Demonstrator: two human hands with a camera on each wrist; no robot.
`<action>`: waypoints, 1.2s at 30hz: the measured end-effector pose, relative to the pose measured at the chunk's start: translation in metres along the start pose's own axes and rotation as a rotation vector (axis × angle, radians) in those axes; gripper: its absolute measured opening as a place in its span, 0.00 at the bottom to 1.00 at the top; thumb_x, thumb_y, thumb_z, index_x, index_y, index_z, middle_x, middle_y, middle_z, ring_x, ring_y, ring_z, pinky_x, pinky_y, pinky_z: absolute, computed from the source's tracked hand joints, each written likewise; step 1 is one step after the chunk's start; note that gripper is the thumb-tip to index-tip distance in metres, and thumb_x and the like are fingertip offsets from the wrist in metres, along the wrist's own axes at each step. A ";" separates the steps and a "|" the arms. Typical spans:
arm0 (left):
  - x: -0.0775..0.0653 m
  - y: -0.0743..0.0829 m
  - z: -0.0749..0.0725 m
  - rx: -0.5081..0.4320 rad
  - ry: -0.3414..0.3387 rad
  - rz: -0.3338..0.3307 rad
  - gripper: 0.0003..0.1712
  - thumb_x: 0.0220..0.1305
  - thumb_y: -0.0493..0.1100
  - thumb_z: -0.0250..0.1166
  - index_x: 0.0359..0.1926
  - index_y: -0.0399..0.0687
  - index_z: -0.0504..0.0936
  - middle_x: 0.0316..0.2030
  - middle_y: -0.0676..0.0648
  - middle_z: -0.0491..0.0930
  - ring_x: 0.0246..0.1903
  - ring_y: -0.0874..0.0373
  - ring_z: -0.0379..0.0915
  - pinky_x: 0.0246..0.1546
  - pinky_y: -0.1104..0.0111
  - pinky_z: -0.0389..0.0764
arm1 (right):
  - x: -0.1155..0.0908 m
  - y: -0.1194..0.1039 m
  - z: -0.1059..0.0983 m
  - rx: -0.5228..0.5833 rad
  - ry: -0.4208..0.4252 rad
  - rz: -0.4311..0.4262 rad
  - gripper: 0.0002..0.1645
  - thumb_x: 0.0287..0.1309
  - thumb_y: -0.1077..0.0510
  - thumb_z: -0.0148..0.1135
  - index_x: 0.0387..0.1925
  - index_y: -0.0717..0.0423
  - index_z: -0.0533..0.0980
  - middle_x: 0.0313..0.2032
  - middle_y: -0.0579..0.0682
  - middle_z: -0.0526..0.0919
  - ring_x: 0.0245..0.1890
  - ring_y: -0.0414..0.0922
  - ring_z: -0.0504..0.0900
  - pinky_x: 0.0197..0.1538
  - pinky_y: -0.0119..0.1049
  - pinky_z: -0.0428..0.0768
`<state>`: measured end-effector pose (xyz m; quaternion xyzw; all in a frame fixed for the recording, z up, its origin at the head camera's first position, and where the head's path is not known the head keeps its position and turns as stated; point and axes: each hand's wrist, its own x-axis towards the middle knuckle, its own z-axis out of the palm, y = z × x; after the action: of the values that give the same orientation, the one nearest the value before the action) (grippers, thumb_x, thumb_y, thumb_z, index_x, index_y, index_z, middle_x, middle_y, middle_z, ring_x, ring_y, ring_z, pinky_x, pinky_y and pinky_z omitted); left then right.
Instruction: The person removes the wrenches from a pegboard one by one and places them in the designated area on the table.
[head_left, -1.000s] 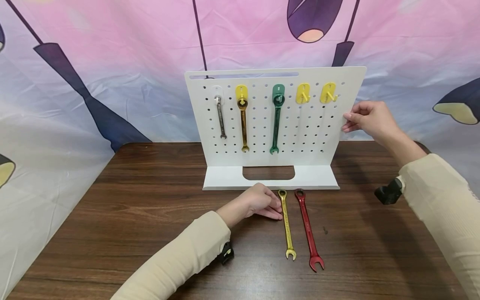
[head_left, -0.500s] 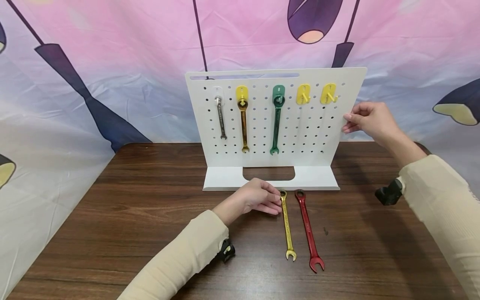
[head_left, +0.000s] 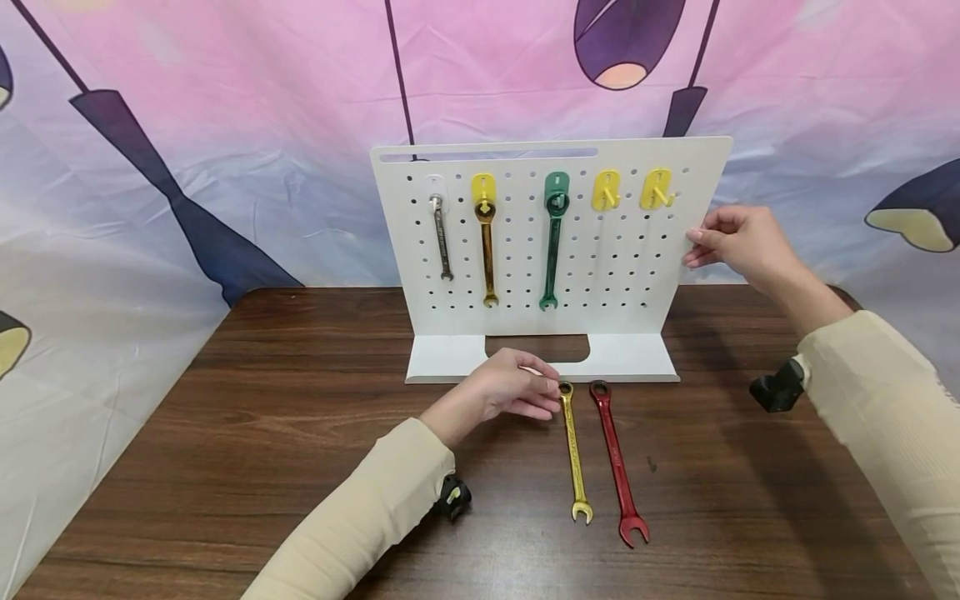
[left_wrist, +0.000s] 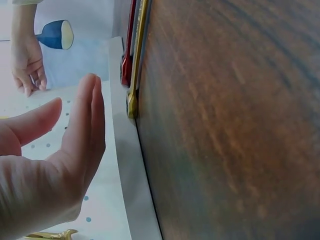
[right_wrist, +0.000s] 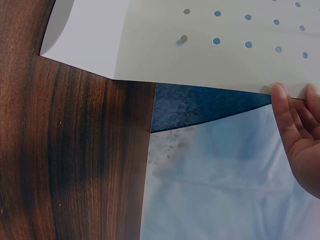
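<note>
My left hand [head_left: 517, 385] hovers at the ring end of a yellow combination wrench [head_left: 573, 458] lying on the table. In the left wrist view the thumb and fingers of that hand [left_wrist: 70, 155] are apart, with nothing between them. Right of the yellow wrench lies a longer red combination wrench [head_left: 618, 462]. My right hand [head_left: 738, 239] pinches the right edge of a white pegboard stand [head_left: 525, 322], as the right wrist view also shows. Hanging on its hooks are a small silver wrench [head_left: 442, 242], an amber wrench [head_left: 487, 258] and a green wrench [head_left: 553, 258].
Two yellow hooks [head_left: 606, 190] at the pegboard's upper right carry nothing. The stand's base lip [head_left: 630, 358] lies just behind the loose wrenches on the brown wooden table [head_left: 300, 400]. A patterned cloth [head_left: 262, 125] hangs behind the table.
My left hand has moved slightly up and back along the yellow wrench toward its ring end. The right hand and both loose wrenches have stayed in place.
</note>
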<state>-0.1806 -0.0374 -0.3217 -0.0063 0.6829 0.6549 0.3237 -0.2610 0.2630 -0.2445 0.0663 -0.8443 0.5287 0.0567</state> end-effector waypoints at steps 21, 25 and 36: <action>0.002 0.011 -0.010 0.036 0.036 0.090 0.17 0.61 0.29 0.56 0.52 0.28 0.70 0.43 0.33 0.77 0.38 0.49 0.78 0.39 0.63 0.83 | 0.001 0.000 0.001 0.013 -0.002 -0.012 0.11 0.59 0.61 0.57 0.30 0.69 0.73 0.21 0.46 0.82 0.20 0.41 0.82 0.30 0.32 0.84; 0.003 0.013 -0.014 0.032 0.056 0.097 0.17 0.62 0.29 0.55 0.52 0.29 0.70 0.43 0.35 0.77 0.40 0.48 0.77 0.39 0.63 0.83 | 0.001 0.001 0.000 0.013 0.000 -0.012 0.12 0.59 0.61 0.57 0.31 0.70 0.72 0.20 0.45 0.82 0.20 0.40 0.82 0.29 0.33 0.84; 0.005 0.017 -0.021 0.012 0.084 0.111 0.17 0.63 0.31 0.55 0.53 0.29 0.70 0.49 0.33 0.74 0.39 0.52 0.77 0.40 0.63 0.82 | 0.001 0.002 0.000 -0.010 0.004 -0.007 0.13 0.59 0.61 0.57 0.33 0.73 0.71 0.20 0.45 0.81 0.19 0.40 0.82 0.29 0.32 0.84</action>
<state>-0.2007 -0.0515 -0.3098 0.0059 0.6992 0.6667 0.2579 -0.2621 0.2640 -0.2461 0.0677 -0.8465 0.5245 0.0605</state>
